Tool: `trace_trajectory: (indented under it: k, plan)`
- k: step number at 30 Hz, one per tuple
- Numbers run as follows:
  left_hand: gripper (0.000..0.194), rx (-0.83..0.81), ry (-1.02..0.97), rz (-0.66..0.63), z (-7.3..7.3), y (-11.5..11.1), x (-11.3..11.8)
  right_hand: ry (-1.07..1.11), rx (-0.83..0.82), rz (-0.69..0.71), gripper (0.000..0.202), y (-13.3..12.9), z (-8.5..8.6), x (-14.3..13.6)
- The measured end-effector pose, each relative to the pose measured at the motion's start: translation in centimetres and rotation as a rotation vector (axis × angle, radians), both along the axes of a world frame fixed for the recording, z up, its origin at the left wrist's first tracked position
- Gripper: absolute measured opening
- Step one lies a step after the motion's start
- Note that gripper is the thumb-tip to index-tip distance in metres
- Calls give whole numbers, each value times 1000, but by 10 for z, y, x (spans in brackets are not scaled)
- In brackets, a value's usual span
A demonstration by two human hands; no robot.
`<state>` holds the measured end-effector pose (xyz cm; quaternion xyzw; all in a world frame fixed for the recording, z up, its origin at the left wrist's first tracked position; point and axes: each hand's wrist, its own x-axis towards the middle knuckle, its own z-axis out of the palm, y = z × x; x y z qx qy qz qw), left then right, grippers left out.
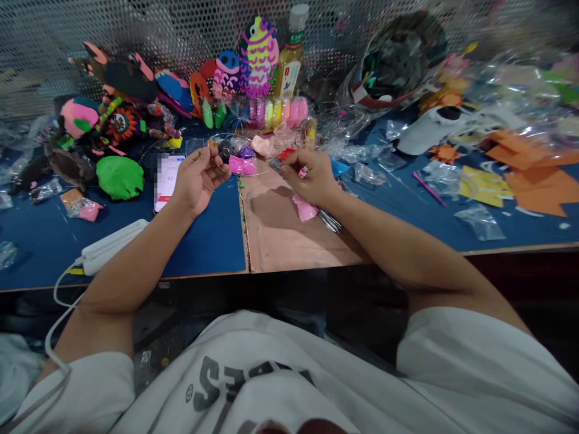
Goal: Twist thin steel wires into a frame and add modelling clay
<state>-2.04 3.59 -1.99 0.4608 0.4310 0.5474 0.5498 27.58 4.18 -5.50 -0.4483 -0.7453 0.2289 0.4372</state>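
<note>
My left hand is raised over the blue tabletop, thumb and forefinger pinched at a small orange-brown bit too small to name. To its right, my right hand has its fingers closed above the bare wooden panel; what they hold is unclear. A small pink-and-green bit shows at its fingers. Between my hands lie a pink clay piece, a purple lump and a black lump. Below my right hand are another pink piece and thin metal rods.
A phone, a white power bank with a cable and green clay lie left. Clay figures, a bottle and a tub stand behind. Orange sheets and plastic wrappers lie right.
</note>
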Motion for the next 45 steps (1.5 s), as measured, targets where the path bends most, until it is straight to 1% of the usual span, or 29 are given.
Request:
trace_trajectory:
  k: [3,5,6,7,9,12,14,16,19,23,27,30,33,35,38,42,45]
  plan:
    - [33,-31,-43,11,4,0,-1,-37,-32,140,29,3,10,6]
    - [30,-36,-67,-18,6,-3,0,42,-95,177,37,4,18,6]
    - [29,-44,-79,-46,8,-5,1,111,-159,193,42,4,22,5]
    - [28,-56,-95,-81,8,-7,2,186,-251,221,47,4,26,2]
    - [26,-86,-115,-172,10,-14,6,325,-500,331,52,1,34,-6]
    - [27,-122,-62,-311,10,-23,11,471,-867,503,48,-8,44,-22]
    - [28,-136,-13,-353,9,-27,14,539,-1022,530,40,-13,46,-32]
    - [27,-159,3,-368,8,-29,16,581,-1103,502,36,-17,45,-39]
    - [22,-206,14,-382,6,-28,17,599,-1147,496,38,-18,38,-43]
    - [20,-256,-2,-360,5,-24,19,624,-1167,478,39,-19,32,-44]
    - [24,-377,-129,-345,6,-22,23,748,-1144,435,42,-26,30,-47]
    - [28,-448,-254,-377,4,-26,26,884,-1101,390,45,-33,28,-51]
    - [26,-426,-322,-412,2,-34,32,975,-1073,379,50,-34,24,-53]
    - [28,-433,-317,-426,3,-39,36,985,-1087,426,54,-32,21,-54]
    - [33,-486,-270,-423,5,-43,41,955,-1129,485,59,-28,20,-54]
    - [37,-507,-263,-408,4,-44,42,892,-1153,478,53,-24,23,-49]
    - [42,-461,-293,-442,-4,-44,42,933,-1115,454,51,-21,27,-44]
